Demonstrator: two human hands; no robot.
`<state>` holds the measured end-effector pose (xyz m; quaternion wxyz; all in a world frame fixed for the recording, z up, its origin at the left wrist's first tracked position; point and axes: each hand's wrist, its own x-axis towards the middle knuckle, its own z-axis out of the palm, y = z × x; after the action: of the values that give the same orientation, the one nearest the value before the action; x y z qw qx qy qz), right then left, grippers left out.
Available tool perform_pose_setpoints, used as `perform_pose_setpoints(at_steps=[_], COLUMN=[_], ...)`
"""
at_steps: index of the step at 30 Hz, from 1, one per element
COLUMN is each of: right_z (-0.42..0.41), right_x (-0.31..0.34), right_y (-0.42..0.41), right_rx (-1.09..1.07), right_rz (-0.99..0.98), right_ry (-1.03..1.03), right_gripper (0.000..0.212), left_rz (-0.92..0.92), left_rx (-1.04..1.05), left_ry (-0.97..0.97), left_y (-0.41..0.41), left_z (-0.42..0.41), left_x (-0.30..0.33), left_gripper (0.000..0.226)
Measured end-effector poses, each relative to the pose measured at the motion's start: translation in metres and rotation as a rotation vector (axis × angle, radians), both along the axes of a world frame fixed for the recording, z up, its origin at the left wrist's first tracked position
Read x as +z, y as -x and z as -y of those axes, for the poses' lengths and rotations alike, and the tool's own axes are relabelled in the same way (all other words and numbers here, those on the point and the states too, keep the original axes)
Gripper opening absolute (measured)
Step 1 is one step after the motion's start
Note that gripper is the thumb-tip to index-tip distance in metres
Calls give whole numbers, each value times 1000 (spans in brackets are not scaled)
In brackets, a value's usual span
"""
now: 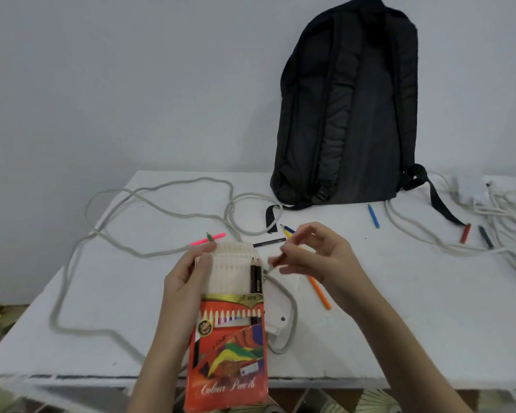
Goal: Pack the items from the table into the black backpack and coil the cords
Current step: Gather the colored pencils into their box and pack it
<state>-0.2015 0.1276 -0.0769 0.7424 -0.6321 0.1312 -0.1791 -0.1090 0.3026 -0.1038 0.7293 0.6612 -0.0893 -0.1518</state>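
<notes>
so basically the left hand (pixel 188 278) grips the colour pencil box (pixel 227 347) by the left edge of its pulled-out white tray, box held upright over the near edge of the worktop (pixel 102 293) with the open end pointing far. two dark pencils (pixel 256 278) sit in the tray's rightmost slots, the rest of the slots look empty. the right hand (pixel 313 251) is just to the right of the tray mouth, fingers pinched on what looks like a reddish pencil, though it's blurred so i wouldn't swear to the colour. its tip points left and near, toward the tray, so my guess is it needs turning parallel to the slots before it slides in.

loose stuff on the worktop: orange pencil (pixel 319 290) just under the right hand, pink pencil (pixel 207 239) far of the left hand, blue pencil (pixel 374 216) near the black backpack (pixel 349 114), which stands closed at the far side. grey cord (pixel 149 198) sprawls uncoiled on the left.
</notes>
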Motion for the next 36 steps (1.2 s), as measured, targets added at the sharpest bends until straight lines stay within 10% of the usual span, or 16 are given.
perform_pose_setpoints(at_steps=[10,36], right_z=[-5,-25], right_x=[-13,-27], right_y=[-13,-38], right_rx=[-133,-91], right_rz=[-25,6], right_ry=[-269,528], right_gripper=[21,46], left_rz=[0,52], left_rx=[10,-39], left_ry=[1,-26], left_y=[-4,-7], left_z=[-2,2], left_x=[-6,-8], left_gripper=[17,18])
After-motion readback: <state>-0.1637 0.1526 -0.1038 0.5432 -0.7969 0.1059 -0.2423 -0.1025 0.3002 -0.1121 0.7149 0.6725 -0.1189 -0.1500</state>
